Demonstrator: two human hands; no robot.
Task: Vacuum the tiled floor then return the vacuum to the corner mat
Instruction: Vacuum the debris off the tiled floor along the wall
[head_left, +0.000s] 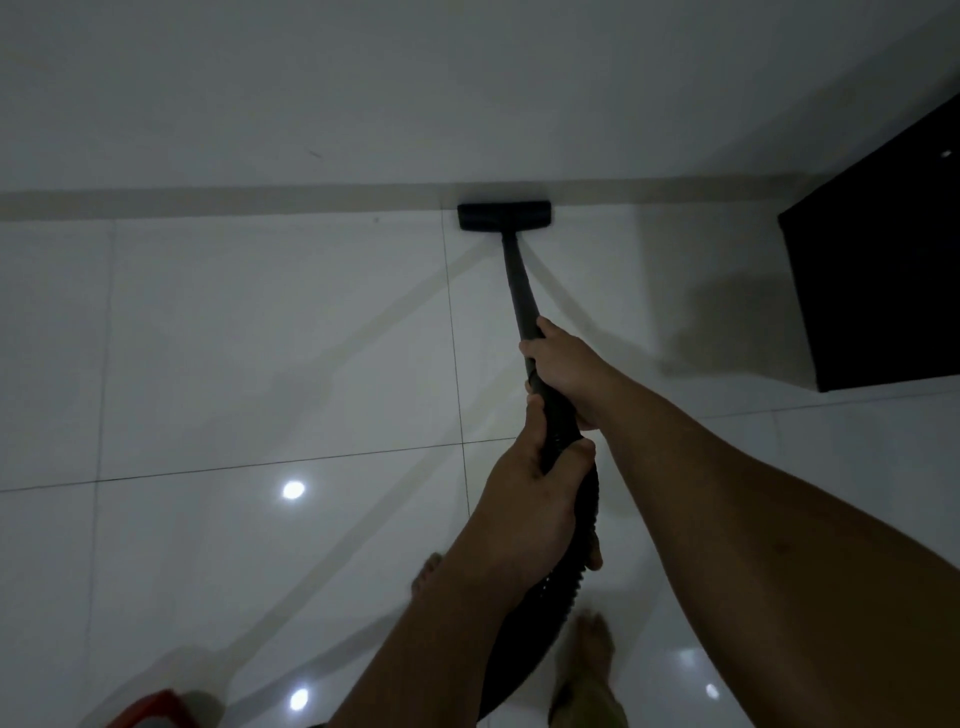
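Both hands on the tool here. Our right hand (563, 371) has its grip wrapped around the black rigid vacuum wand (519, 291), fingers curled over the tube from the right side. Just behind it, almost touching, our left hand (530, 499) clamps its grip around the black ribbed vacuum hose (563, 587) where it joins the wand, thumb hooked over the top. The hose curves down from that hand toward the bottom edge, between our two bare feet, the left foot (427, 574) and the right foot (592, 644), both a little blurred.

Out along the wand now: it slants forward and slightly left to the black flat rectangular floor nozzle (504, 215). The nozzle sits flat on the glossy white tiled floor (260, 338), pressed right up against the beige skirting strip (208, 200) at the foot of the pale wall (363, 93).

To the right, well apart from the nozzle, stands a dark boxy cabinet (878, 270). Bottom left, a red object (156, 709) pokes in at the edge; we cannot tell what it is. Ceiling lights glint off the tiles.
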